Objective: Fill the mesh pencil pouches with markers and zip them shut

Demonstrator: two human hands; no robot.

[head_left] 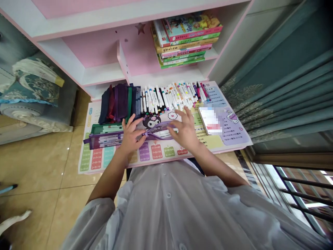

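Observation:
A purple zip pouch (163, 136) lies along the table's front between my hands, its zip parted and white markers (159, 133) showing inside. My left hand (130, 137) pinches the zipper pull (146, 134) between thumb and forefinger, the other fingers raised. At the pouch's right end, my right hand (186, 131) has thumb and forefinger closed on its edge, with the remaining fingers lifted. Left of my left hand lies a purple mesh pouch (94, 141) filled with markers, in front of a green pouch (96, 129) also holding markers. My left hand hides where the purple parts meet.
Many loose white markers (156, 97) lie in a row along the back. Beside them are stacked pouches, one purple (121, 102). A phone (205, 116) rests at the right on the printed desk mat (182, 151). Books (186, 45) fill part of the pink shelf (101, 74).

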